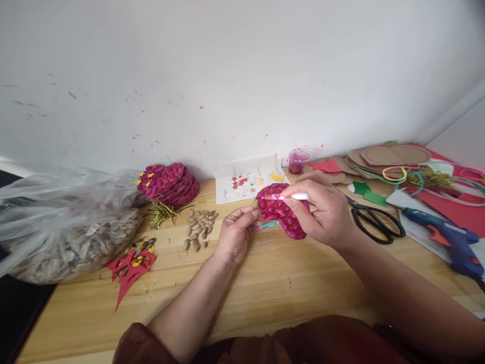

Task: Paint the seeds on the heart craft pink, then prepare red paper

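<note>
My left hand (237,233) pinches the left edge of a pink glittery disc covered with seeds (281,215), held just above the wooden table (265,283). A thin teal cord hangs under the disc. My right hand (322,210) is closed round a thin white brush handle (299,196), its tip resting on the top of the disc. A small heap of loose brown seeds (199,230) lies just left of my left hand.
A stack of finished pink discs (169,184) leans at the wall. A plastic bag of seeds (71,237) fills the left. Red paper scraps (131,268), a star sheet (248,182), a glitter cup (297,163), scissors (373,220), a blue glue gun (450,240), cardboard pieces and coloured bands lie around.
</note>
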Demonstrator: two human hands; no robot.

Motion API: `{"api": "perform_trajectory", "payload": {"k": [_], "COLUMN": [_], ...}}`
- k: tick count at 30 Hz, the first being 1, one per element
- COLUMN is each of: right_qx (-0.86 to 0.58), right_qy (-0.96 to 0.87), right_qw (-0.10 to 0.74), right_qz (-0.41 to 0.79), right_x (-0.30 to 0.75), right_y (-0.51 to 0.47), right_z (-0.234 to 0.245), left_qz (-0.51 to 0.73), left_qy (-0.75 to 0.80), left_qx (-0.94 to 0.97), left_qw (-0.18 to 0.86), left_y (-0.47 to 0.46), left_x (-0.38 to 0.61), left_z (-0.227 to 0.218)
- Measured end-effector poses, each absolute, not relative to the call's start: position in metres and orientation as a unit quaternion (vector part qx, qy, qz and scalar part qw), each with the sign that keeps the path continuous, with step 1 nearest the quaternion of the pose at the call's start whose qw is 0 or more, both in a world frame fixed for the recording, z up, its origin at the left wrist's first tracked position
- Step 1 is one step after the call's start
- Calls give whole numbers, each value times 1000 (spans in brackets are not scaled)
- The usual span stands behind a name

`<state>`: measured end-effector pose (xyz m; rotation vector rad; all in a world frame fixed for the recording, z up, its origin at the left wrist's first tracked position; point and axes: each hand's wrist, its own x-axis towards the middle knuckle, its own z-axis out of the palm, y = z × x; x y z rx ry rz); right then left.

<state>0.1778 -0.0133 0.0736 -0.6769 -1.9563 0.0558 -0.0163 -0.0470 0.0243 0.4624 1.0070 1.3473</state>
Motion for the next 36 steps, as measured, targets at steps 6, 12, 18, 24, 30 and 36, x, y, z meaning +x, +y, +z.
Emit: {"api": "perform_trajectory", "payload": {"k": [6, 12, 18, 24, 30, 36], "right_qx": [-289, -307, -282, -288, -287, -286], "right_qy": [-808, -794, -809, -810, -810, -812], "right_qw": [513, 524, 514, 511, 512, 509], "right_qz": [20, 15, 24, 11, 14, 5], "right_x": [178, 179, 178, 180, 180, 179], "right_y": [-14, -11, -12, -9, -10, -8], "right_z": [74, 72, 73, 73, 74, 73], "left_qz": [590, 588, 587, 588, 588, 588], "left_qy": [441, 443, 443, 446, 443, 442], "left_qx": [212, 206, 214, 204, 196, 200], "left_qw": [643, 645, 644, 644, 647, 648], "left_y": [-47, -47, -47, -47, -47, -47], "left_x": [-17, -16, -16, -16, -16, -15], "left_z": [21, 23, 23, 21, 23, 22]}}
